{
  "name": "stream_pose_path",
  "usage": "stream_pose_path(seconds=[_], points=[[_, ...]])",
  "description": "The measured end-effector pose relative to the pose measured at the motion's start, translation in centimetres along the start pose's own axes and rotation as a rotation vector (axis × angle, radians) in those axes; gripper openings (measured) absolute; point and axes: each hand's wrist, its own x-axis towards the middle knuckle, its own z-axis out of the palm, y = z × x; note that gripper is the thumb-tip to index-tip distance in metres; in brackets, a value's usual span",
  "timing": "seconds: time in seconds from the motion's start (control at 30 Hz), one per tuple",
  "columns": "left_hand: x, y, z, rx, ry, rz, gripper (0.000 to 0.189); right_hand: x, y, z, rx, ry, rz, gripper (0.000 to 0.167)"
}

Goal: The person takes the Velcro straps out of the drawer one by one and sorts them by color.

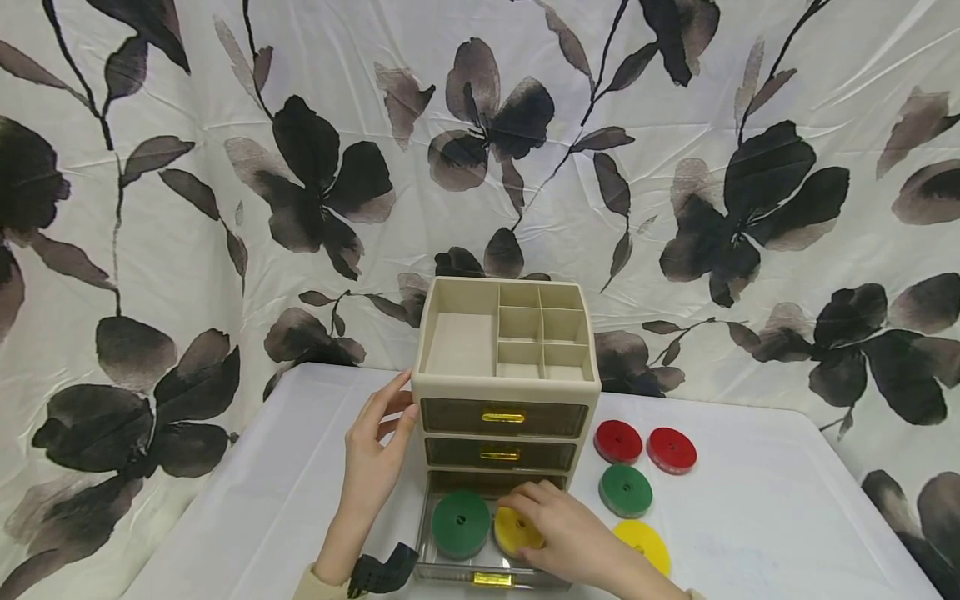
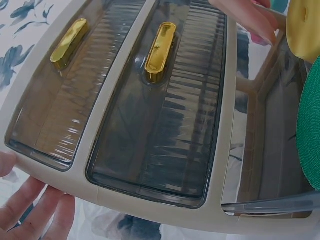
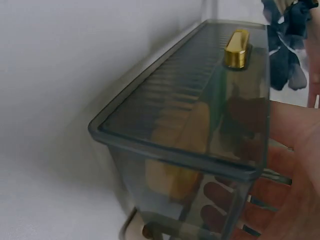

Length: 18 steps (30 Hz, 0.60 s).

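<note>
A cream desktop drawer cabinet (image 1: 506, 385) stands on the table with its see-through bottom drawer (image 1: 442, 572) pulled out. My left hand (image 1: 375, 458) rests against the cabinet's left side, fingers extended; its fingertips also show in the left wrist view (image 2: 40, 210). Inside the open drawer my right hand (image 1: 562, 533) grips a yellow ribbon roll (image 1: 513, 533), fingers over its far edge and thumb near its front. A green ribbon roll (image 1: 461, 525) lies left of it in the drawer. Through the drawer front, the right wrist view shows the yellow roll dimly (image 3: 175, 170).
Right of the cabinet lie two red rolls (image 1: 618, 441), (image 1: 672, 450), a green roll (image 1: 626, 490) and a yellow roll (image 1: 645, 542) partly behind my right arm. Two upper drawers (image 1: 457, 417) are closed. The cabinet's top has several compartments (image 1: 461, 342). A floral cloth (image 1: 337, 67) hangs behind.
</note>
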Motion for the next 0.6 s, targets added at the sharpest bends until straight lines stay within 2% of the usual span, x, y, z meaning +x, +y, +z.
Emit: stream_pose_path(seconds=[0.43,0.6], points=[[0.02,0.04,-0.05,0.008,0.001,0.022,0.048,0.34,0.39,0.65,-0.156,0.007,-0.034,0.057],[0.02,0.03,-0.05,0.011,0.000,0.034,0.048,0.43,0.55,0.96,-0.182,-0.003,-0.029,0.061]])
